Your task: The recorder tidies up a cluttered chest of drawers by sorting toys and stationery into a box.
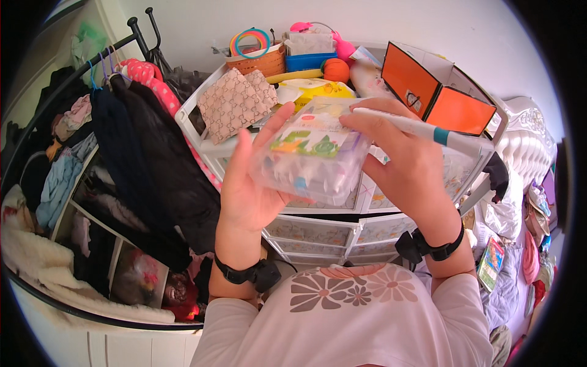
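Note:
A clear plastic box (306,162) with a green and white label is tilted in front of me above the drawer unit. My left hand (241,183) supports it from the left and underneath, some of its fingers hidden behind the box. Inside, pale pointed shapes and a blue one show through the wall; I cannot make out what they are. My right hand (406,162) has a white marker (455,139) with a teal band, lying across its fingers and pointing right. The same hand's fingertips rest at the box's upper right edge.
Behind the box, a white drawer unit (306,229) carries a patterned pouch (232,104), a woven basket (263,60), a yellow packet (327,87) and an orange-and-black open box (468,110). Dark clothes (153,165) hang from a black rack at left. A bed with a white headboard (520,140) stands right.

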Demonstrator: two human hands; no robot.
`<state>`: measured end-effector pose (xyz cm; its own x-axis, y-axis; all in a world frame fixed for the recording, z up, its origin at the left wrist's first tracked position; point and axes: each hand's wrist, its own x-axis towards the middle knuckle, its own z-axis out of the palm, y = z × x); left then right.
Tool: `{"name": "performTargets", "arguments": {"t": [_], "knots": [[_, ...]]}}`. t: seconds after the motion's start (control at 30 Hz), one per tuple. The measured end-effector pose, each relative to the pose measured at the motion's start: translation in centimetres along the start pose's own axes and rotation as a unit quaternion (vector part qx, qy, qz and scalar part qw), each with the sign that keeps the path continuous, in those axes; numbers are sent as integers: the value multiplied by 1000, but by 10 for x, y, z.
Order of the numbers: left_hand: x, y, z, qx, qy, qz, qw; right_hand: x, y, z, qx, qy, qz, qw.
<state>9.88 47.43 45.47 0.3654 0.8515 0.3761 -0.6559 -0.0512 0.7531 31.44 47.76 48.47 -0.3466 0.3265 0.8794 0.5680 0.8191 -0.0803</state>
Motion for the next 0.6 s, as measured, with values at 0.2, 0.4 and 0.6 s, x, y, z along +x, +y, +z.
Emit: {"name": "performTargets", "arguments": {"t": [0.2, 0.4, 0.6], "knots": [[2, -5, -10, 470, 93, 265, 837, 3, -11, -11, -52, -22, 36, 998], [7, 7, 5, 595, 124, 551, 572, 3, -24, -26, -76, -45, -9, 996], [-7, 7, 3, 672, 26, 408, 617, 6, -29, -41, -57, -161, -21, 985]]}}
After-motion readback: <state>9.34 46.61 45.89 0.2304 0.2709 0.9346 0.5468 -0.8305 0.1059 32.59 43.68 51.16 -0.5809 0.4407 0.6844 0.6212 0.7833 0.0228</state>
